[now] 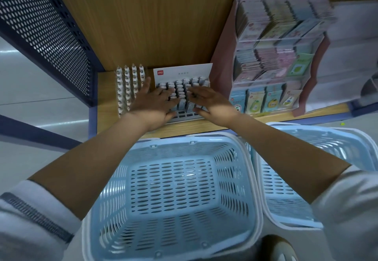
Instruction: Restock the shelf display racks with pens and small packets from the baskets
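Shelf point(106, 101): wood-grain board and back panel.

Pen rack point(184, 116): grey slotted tray with a white backing card bearing a red logo, standing on the shelf against the back panel. Grey-and-white pens point(181, 89) stand upright in rows; the front slots show as an open grid. The left hand point(153, 103) and right hand point(208, 101) lie flat over the pen tops.

White pens point(128, 89): four upright columns, just left of the rack.

Packet rack point(272, 42): tiered, right of the pens, with pastel packets point(272, 101) standing in rows.

Baskets: two light blue, white-rimmed and perforated, side by side below the shelf edge, left basket point(231, 170) and right basket point(306, 136); bare floors showing.
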`<control>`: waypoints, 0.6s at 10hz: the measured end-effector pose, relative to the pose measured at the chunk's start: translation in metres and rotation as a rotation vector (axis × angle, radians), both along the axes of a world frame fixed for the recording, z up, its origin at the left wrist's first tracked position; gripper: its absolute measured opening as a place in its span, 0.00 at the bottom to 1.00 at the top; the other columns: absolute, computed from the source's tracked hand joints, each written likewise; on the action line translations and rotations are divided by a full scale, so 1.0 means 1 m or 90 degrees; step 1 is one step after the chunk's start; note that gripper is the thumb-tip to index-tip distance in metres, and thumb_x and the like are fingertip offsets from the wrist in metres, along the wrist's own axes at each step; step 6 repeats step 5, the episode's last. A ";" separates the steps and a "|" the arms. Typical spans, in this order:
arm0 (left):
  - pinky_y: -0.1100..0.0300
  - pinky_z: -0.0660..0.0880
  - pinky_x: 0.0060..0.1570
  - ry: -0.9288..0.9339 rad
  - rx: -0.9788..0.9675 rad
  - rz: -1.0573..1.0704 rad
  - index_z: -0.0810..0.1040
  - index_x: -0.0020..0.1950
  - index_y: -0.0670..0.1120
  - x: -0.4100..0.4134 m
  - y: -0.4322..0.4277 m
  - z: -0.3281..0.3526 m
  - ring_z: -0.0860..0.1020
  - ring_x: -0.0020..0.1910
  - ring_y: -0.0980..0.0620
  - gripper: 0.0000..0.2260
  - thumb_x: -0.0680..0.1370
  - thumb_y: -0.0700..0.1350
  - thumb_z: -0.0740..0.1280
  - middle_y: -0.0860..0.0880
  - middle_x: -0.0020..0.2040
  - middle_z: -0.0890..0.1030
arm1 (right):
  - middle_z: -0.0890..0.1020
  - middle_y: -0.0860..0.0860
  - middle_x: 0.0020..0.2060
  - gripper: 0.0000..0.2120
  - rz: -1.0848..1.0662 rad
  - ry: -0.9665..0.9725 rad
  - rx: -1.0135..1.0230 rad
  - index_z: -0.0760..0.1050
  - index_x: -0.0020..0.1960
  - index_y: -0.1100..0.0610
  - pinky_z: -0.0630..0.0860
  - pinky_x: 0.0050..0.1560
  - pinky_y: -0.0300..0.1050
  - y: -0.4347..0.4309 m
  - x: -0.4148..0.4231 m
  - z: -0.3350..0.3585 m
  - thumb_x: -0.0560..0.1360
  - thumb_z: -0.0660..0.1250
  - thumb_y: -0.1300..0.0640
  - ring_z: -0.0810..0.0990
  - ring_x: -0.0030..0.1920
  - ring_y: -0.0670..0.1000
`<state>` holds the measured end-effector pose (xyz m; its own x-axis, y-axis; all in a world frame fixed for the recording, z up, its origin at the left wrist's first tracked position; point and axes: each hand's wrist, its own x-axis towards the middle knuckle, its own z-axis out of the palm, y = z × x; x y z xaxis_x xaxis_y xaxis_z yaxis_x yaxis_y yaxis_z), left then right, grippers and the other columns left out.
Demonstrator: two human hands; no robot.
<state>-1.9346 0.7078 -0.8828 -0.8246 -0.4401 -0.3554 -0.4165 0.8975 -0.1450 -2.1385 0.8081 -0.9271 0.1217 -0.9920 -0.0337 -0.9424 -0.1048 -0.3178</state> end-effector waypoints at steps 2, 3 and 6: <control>0.44 0.45 0.75 0.003 0.026 0.067 0.54 0.79 0.49 -0.012 0.015 0.012 0.53 0.78 0.46 0.28 0.82 0.59 0.51 0.46 0.79 0.54 | 0.58 0.53 0.76 0.26 -0.039 -0.027 0.123 0.62 0.75 0.54 0.57 0.73 0.46 0.003 0.000 0.028 0.79 0.62 0.48 0.58 0.75 0.54; 0.49 0.54 0.75 0.014 0.090 0.099 0.55 0.79 0.48 -0.013 0.023 0.024 0.55 0.77 0.45 0.27 0.82 0.57 0.54 0.46 0.79 0.56 | 0.72 0.54 0.68 0.20 -0.056 -0.181 0.143 0.70 0.70 0.55 0.64 0.61 0.34 0.007 -0.008 0.070 0.79 0.63 0.52 0.72 0.66 0.53; 0.51 0.70 0.66 0.065 0.174 0.226 0.63 0.77 0.51 -0.029 0.057 0.062 0.70 0.69 0.44 0.23 0.83 0.56 0.54 0.46 0.74 0.68 | 0.84 0.48 0.51 0.09 0.022 -0.353 0.062 0.80 0.56 0.54 0.77 0.57 0.49 0.046 -0.030 0.199 0.78 0.65 0.55 0.82 0.51 0.46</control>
